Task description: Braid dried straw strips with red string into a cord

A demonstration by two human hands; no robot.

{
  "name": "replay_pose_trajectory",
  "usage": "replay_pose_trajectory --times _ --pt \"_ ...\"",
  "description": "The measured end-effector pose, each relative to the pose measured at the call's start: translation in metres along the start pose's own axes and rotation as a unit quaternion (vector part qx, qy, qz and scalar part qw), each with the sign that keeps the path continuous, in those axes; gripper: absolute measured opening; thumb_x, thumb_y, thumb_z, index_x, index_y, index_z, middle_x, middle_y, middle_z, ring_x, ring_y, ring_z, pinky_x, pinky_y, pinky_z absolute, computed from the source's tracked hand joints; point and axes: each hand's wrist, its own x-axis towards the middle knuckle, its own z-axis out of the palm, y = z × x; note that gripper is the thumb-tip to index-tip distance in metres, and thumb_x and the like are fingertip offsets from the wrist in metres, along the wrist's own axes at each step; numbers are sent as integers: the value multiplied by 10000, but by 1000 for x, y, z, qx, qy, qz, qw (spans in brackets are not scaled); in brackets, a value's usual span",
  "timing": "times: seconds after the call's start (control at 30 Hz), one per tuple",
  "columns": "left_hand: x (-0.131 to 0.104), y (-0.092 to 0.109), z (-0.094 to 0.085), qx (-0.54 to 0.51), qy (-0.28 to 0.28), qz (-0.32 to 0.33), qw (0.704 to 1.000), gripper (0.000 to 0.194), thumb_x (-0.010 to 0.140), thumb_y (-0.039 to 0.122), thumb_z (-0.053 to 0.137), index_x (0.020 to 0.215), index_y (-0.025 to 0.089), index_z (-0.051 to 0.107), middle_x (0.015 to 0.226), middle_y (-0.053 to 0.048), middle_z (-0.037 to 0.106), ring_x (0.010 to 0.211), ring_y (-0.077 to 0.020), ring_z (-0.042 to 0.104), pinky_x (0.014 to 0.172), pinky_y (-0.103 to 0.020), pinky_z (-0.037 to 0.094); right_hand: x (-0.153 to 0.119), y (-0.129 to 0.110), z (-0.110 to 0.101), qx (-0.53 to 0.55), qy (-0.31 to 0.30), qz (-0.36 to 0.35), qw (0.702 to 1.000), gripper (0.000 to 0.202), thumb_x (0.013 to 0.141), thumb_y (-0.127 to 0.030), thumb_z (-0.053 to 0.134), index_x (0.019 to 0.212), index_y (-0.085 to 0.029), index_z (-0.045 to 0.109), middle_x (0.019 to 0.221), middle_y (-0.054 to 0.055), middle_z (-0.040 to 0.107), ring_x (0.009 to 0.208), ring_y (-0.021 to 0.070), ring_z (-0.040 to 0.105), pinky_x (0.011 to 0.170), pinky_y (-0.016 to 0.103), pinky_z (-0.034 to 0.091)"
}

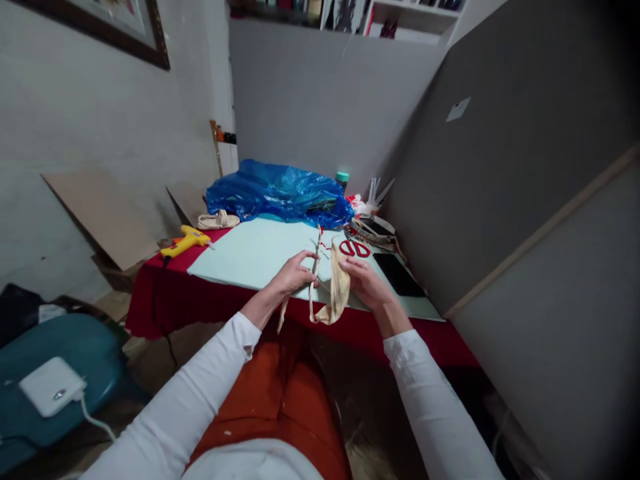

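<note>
Between my hands, over the table's front edge, hangs a tan strip of dried husk-like material (340, 287), wide on the right and narrowing into a thin twisted length. My left hand (299, 272) pinches the thin part, with a loose end dangling below. On the right, my right hand (364, 280) grips the wide flat part between thumb and fingers. Just beyond lie scissors with red handles (354, 249), their blades not plainly visible. A light board (250, 250) covers much of the red-clothed table under them.
A yellow glue gun (186, 243) rests at the table's left, by a woven tan piece (218, 220). A blue plastic bag (280, 190) lies at the back. A black phone-like slab (399, 274) lies right. A teal stool (55, 353) holds a white box (53, 387) with a cable.
</note>
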Motion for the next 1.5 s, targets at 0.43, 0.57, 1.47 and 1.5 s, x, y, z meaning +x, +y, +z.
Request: replay_pose_trajectory --times 0.43,0.57,1.47,1.5 --pt "8 -5 -4 -51 -28 -33 998 112 641 210 645 604 117 595 407 70 346 372 -30 210 432 -239 84 7 18 11 -125 -33 -95 987 358 781 -381 683 1076 -180 653 924 31 666 833 174 596 761 275 449" --pt "5 1 -5 -50 -22 -26 998 260 656 331 667 544 152 516 425 78 306 374 -26 173 438 -254 62 9 20 11 -150 7 -109 983 343 755 -405 696 1005 -176 644 838 15 642 759 162 564 693 266 425" --pt "9 -4 -1 42 -4 -28 999 165 592 285 646 582 142 564 410 77 334 402 -45 228 463 -247 106 10 22 12 -198 -4 -99 975 233 746 -365 667 746 -143 595 676 -27 494 614 105 413 554 229 294" --pt "10 -5 -1 49 2 -27 998 157 589 278 641 576 145 559 411 78 336 403 -45 229 462 -246 109 10 21 13 -197 -4 -98 976 233 739 -362 672 734 -143 591 670 -27 490 612 104 408 550 229 290"
